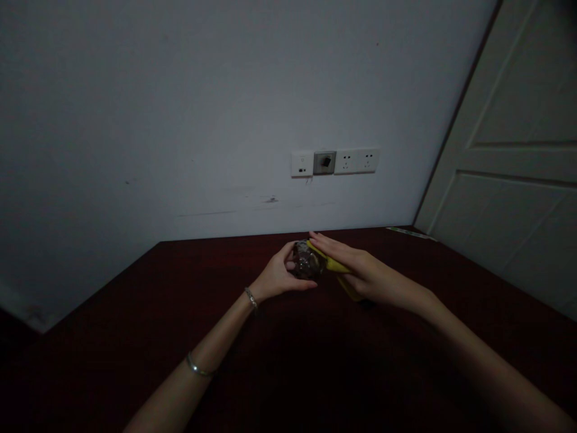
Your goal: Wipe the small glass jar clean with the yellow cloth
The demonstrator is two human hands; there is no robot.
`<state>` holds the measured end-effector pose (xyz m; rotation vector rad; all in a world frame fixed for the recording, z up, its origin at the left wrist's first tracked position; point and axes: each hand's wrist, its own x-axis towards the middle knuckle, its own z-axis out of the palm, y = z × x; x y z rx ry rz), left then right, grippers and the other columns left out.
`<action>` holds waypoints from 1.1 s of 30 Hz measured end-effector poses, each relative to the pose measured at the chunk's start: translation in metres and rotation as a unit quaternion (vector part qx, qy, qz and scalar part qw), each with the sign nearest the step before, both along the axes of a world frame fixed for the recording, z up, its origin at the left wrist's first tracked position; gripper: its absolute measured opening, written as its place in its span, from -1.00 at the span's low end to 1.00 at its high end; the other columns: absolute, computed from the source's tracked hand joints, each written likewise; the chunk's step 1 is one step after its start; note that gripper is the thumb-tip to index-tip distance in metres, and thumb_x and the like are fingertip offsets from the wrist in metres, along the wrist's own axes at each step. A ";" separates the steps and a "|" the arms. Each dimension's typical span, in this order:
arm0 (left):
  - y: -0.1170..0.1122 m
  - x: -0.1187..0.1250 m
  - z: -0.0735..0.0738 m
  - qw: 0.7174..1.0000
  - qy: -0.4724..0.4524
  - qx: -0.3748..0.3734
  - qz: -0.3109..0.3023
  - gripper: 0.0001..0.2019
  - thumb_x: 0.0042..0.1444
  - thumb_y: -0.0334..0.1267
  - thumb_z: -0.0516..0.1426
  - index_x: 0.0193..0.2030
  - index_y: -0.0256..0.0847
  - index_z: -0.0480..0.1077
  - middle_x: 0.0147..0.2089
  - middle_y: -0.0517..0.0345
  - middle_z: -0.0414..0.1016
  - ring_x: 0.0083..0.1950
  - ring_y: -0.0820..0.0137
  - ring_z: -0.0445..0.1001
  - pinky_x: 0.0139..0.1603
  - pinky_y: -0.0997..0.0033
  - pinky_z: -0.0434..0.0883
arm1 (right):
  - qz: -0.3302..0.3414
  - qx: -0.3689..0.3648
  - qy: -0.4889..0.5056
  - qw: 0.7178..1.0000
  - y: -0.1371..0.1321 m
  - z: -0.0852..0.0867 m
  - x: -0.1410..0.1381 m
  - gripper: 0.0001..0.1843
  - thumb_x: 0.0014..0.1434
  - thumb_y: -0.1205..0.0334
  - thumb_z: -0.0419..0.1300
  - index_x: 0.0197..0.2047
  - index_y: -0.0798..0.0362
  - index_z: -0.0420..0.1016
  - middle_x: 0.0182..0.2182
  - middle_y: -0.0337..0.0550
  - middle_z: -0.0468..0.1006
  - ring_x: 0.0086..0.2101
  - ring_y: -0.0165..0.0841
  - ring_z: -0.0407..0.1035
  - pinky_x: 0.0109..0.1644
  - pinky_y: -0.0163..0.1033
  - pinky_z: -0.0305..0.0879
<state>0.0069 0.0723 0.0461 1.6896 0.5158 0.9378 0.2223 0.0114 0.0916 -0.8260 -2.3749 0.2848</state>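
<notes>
Over the far part of a dark red table [180, 313], my left hand [282, 276] is curled around a small clear glass object [306, 266], gripping it from the left side. My right hand [356, 267] holds a yellow cloth [336, 267] with its fingers stretched flat, pressing the cloth against the right and top of the glass object. Part of the cloth hangs below my right palm. The room is dim, so the glass object's exact shape is hard to make out. Thin bracelets circle my left wrist and forearm.
A white wall rises right behind the table, with a row of sockets and a switch [336, 162] above my hands. A white panelled door [518, 156] stands at the right. A thin light strip [410, 233] lies at the table's far right corner.
</notes>
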 end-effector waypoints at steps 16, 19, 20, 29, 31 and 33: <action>0.003 -0.005 -0.013 1.000 0.000 -0.012 -0.007 -0.15 -0.30 -0.38 0.41 0.16 -0.16 0.13 0.14 -0.14 0.35 0.04 0.15 0.48 0.00 0.14 0.46 | -0.049 0.029 0.032 0.998 -0.008 0.010 0.002 -0.22 0.10 0.57 -0.02 0.34 -0.12 0.03 0.35 -0.18 0.02 0.29 -0.28 -0.03 0.34 0.06 -0.10; -0.001 -0.003 -0.010 1.000 0.007 -0.007 -0.011 -0.13 -0.32 -0.37 0.41 0.16 -0.15 0.12 0.12 -0.13 0.35 -0.01 0.18 0.50 -0.07 0.19 0.49 | -0.067 0.026 0.026 0.997 -0.003 0.006 0.004 -0.21 0.04 0.59 0.00 0.31 -0.11 0.11 0.33 -0.14 0.08 0.27 -0.24 0.02 0.32 0.09 -0.04; -0.003 -0.003 -0.009 1.000 0.011 -0.003 -0.011 -0.13 -0.32 -0.37 0.41 0.16 -0.14 0.12 0.12 -0.13 0.35 -0.02 0.18 0.50 -0.11 0.21 0.49 | -0.067 0.024 0.025 0.997 -0.001 0.004 0.004 -0.21 0.02 0.59 0.00 0.31 -0.10 0.13 0.32 -0.13 0.11 0.27 -0.23 0.03 0.32 0.10 -0.03; -0.004 0.000 -0.002 0.998 0.053 0.017 0.006 -0.10 -0.31 -0.30 0.42 0.20 -0.15 0.09 -0.01 -0.11 0.43 -0.16 0.18 0.54 -0.26 0.22 0.51 | -0.018 -0.004 0.017 1.000 -0.001 0.002 0.000 -0.07 -0.07 0.67 -0.07 0.36 -0.08 -0.02 0.33 -0.17 0.07 0.28 -0.30 0.00 0.35 0.06 -0.09; -0.003 -0.001 -0.002 0.998 0.054 0.017 0.011 -0.11 -0.30 -0.29 0.41 0.20 -0.15 0.09 -0.02 -0.11 0.44 -0.16 0.18 0.55 -0.26 0.22 0.51 | -0.010 -0.005 0.009 1.000 -0.002 0.003 0.000 -0.05 -0.07 0.68 -0.08 0.37 -0.11 -0.05 0.34 -0.19 0.04 0.29 -0.30 -0.02 0.35 0.06 -0.10; -0.002 -0.001 -0.003 0.998 0.054 0.021 0.019 -0.11 -0.30 -0.29 0.41 0.19 -0.14 0.10 0.00 -0.13 0.44 -0.16 0.16 0.55 -0.27 0.22 0.52 | -0.001 -0.005 0.000 1.000 -0.002 0.003 0.000 -0.05 -0.07 0.69 -0.09 0.37 -0.12 -0.05 0.35 -0.21 0.01 0.29 -0.30 -0.04 0.35 0.06 -0.11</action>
